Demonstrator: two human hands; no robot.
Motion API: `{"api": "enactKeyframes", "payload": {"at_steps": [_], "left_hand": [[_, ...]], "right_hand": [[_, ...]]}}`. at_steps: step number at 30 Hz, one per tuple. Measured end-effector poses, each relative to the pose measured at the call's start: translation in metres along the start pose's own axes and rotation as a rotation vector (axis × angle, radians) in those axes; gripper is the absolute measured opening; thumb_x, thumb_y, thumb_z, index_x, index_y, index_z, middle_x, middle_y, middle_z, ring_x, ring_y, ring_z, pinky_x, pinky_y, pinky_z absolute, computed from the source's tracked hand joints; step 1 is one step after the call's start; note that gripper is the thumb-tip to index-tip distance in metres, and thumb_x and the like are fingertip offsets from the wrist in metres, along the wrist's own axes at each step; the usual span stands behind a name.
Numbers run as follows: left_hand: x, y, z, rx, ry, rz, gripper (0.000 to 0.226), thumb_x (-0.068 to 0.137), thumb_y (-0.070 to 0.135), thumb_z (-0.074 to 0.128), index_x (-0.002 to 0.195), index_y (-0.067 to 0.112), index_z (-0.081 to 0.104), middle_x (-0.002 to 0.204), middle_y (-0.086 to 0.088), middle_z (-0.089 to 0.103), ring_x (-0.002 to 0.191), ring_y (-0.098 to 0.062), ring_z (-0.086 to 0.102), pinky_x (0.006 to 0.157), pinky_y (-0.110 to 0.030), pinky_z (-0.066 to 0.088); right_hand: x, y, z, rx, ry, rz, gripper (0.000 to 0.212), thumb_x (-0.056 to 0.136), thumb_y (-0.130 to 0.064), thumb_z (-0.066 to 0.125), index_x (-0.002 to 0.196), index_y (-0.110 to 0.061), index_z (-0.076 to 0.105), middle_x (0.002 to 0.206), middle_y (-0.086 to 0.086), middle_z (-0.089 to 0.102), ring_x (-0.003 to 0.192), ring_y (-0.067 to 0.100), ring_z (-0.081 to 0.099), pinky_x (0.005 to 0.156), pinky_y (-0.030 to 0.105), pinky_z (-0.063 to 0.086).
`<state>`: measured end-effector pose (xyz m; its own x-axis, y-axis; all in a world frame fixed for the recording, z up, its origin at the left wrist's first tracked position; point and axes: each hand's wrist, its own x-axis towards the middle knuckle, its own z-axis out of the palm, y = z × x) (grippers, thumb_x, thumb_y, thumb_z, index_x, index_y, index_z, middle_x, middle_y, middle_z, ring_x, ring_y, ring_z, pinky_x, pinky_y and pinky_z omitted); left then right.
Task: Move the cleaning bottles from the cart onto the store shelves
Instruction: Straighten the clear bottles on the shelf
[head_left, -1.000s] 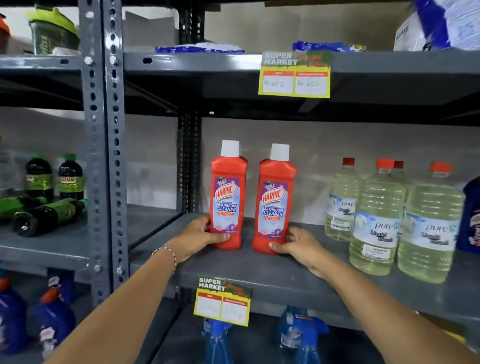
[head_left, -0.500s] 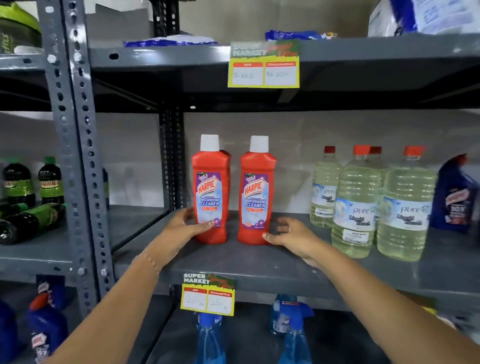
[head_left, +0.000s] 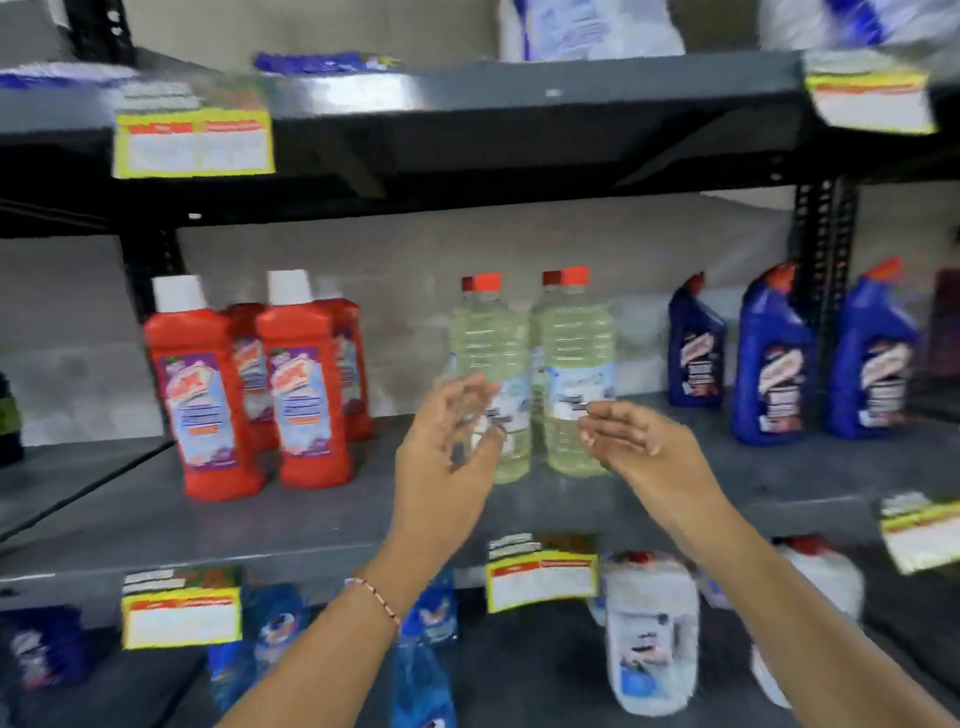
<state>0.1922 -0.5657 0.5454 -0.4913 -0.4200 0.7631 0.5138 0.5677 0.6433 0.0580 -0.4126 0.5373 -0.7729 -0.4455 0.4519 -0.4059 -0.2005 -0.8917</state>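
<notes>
Red bathroom-cleaner bottles with white caps (head_left: 202, 395) (head_left: 306, 389) stand upright at the left of the grey middle shelf (head_left: 291, 514), more red ones behind them. Clear bottles of pale yellow liquid with red caps (head_left: 488, 358) (head_left: 574, 353) stand mid-shelf. My left hand (head_left: 447, 447) is in front of the left clear bottle, fingers apart, holding nothing. My right hand (head_left: 644, 447) hovers in front of the right clear bottle, also empty and open. The picture is blurred by motion. No cart is in view.
Blue angled-neck cleaner bottles (head_left: 769, 364) stand at the shelf's right by a black upright (head_left: 821, 249). Yellow price tags (head_left: 540, 577) hang from the shelf edges. The shelf below holds blue spray bottles (head_left: 426, 660) and white jugs (head_left: 649, 629). White bags (head_left: 587, 26) lie on the top shelf.
Both hands have let go of the two red bottles and moved right, to in front of the clear yellow bottles. The view has swung right and blurred.
</notes>
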Motion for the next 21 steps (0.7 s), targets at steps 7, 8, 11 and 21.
{"api": "enactKeyframes", "payload": {"at_steps": [7,8,11,21], "left_hand": [[0.003,0.005,0.188,-0.106,-0.336,-0.258,0.042,0.079,-0.004,0.072,0.106,0.024,0.057,0.118,-0.003,0.068,0.109,-0.014,0.064,0.094,-0.025,0.051],[0.007,0.001,0.212,-0.099,-0.345,-0.297,0.047,0.076,-0.001,0.075,0.109,0.025,0.054,0.124,-0.003,0.064,0.113,-0.017,0.061,0.097,-0.028,0.05],[0.019,-0.007,0.27,-0.148,-0.248,-0.457,0.065,0.071,0.001,0.081,0.123,0.017,0.046,0.133,-0.005,0.054,0.117,-0.019,0.051,0.104,-0.037,0.045],[0.053,-0.044,0.339,-0.01,-0.314,-0.538,0.04,0.068,0.012,0.086,0.103,0.017,0.068,0.107,-0.008,0.075,0.098,-0.022,0.07,0.084,-0.028,0.056]], "right_hand": [[0.001,0.019,-0.188,-0.069,0.343,-0.148,0.028,0.081,0.004,0.073,0.104,-0.01,0.066,0.1,0.005,0.072,0.088,0.007,0.069,0.084,0.013,0.054],[0.005,0.023,-0.216,-0.073,0.398,-0.143,0.03,0.08,0.003,0.074,0.106,-0.011,0.066,0.103,0.006,0.071,0.092,0.013,0.067,0.087,0.018,0.053],[0.029,0.036,-0.295,-0.128,0.465,-0.062,0.048,0.077,-0.001,0.079,0.118,-0.012,0.058,0.121,0.008,0.062,0.113,0.024,0.058,0.094,0.034,0.047],[0.116,0.079,-0.384,-0.101,-0.017,0.259,0.069,0.064,0.002,0.086,0.126,-0.001,0.057,0.118,0.014,0.07,0.105,0.026,0.066,0.09,0.037,0.052]]}}
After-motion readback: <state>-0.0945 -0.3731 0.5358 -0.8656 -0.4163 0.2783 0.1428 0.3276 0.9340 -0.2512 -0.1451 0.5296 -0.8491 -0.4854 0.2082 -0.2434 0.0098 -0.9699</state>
